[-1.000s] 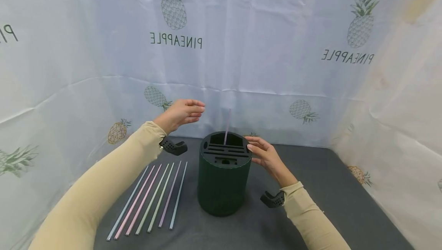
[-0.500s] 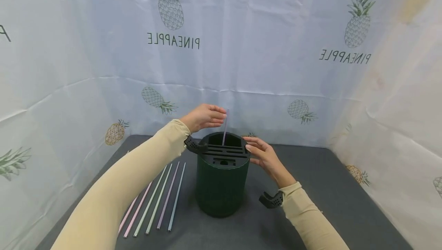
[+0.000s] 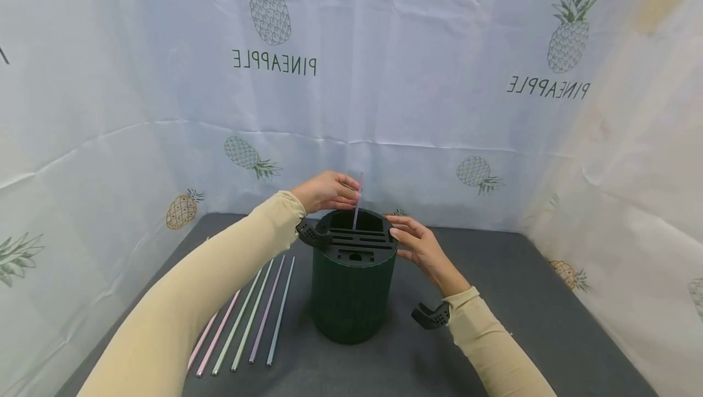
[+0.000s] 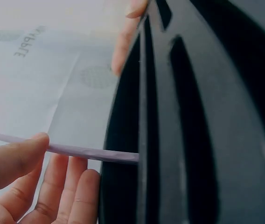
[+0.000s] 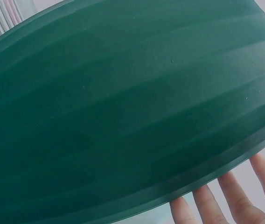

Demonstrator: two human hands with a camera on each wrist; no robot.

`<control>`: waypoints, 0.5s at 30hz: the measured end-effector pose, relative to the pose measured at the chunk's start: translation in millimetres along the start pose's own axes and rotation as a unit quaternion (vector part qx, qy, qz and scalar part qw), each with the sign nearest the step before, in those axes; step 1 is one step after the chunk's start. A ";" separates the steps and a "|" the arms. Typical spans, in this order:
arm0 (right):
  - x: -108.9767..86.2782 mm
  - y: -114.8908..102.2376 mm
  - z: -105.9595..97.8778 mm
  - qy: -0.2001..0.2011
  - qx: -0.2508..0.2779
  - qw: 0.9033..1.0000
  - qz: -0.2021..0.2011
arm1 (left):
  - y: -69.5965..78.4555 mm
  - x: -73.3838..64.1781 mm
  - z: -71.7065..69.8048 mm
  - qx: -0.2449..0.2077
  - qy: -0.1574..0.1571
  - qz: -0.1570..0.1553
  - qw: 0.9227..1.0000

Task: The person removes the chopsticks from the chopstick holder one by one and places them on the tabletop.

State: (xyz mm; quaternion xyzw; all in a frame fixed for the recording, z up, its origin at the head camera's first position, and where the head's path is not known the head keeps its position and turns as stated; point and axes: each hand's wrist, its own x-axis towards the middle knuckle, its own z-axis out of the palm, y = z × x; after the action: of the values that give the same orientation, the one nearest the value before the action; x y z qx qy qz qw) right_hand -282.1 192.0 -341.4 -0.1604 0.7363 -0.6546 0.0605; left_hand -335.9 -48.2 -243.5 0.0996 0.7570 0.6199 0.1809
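A purple straw (image 3: 356, 218) stands nearly upright, slightly tilted, in the wide rear compartment of a dark green round utensil holder (image 3: 354, 299). My left hand (image 3: 328, 193) pinches its upper part; in the left wrist view the thumb lies on the straw (image 4: 93, 153) with the fingers behind it. The straw's lower end is hidden inside the holder. My right hand (image 3: 421, 249) touches the right side of the holder near its top, thumb at the rim. In the right wrist view its fairly straight fingers (image 5: 235, 193) rest against the green wall (image 5: 132, 102).
Several pink, green, purple and blue straws (image 3: 281, 311) lie side by side on the dark grey tabletop (image 3: 494, 336), left of the holder; my left sleeve (image 3: 219, 287) covers some. The holder's black top has slots. A pineapple-print curtain (image 3: 417, 80) surrounds the table's back and sides.
My left hand has moved right from beside the holder to the standing straw, then slightly lower, and now pinches it. The right hand stays against the holder.
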 end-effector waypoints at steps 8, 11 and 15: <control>-0.1 -1.2 0.5 0.005 0.005 1.000 0.004 | -1.4 -1.0 1.4 0.030 0.001 0.019 0.999; -0.4 -1.5 0.4 0.004 0.009 1.000 0.004 | 1.3 -4.4 -0.4 0.022 0.006 0.033 0.999; -0.8 -2.1 -0.3 -0.001 0.011 1.000 0.001 | 9.8 -14.1 -8.5 -0.020 0.016 0.073 0.997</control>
State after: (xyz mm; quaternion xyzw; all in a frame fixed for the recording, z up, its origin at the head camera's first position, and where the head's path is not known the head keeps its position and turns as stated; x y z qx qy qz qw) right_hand -281.1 192.3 -339.4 -0.1599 0.7288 -0.6627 0.0637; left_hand -327.2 -59.1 -230.4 0.1408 0.7377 0.6483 0.1248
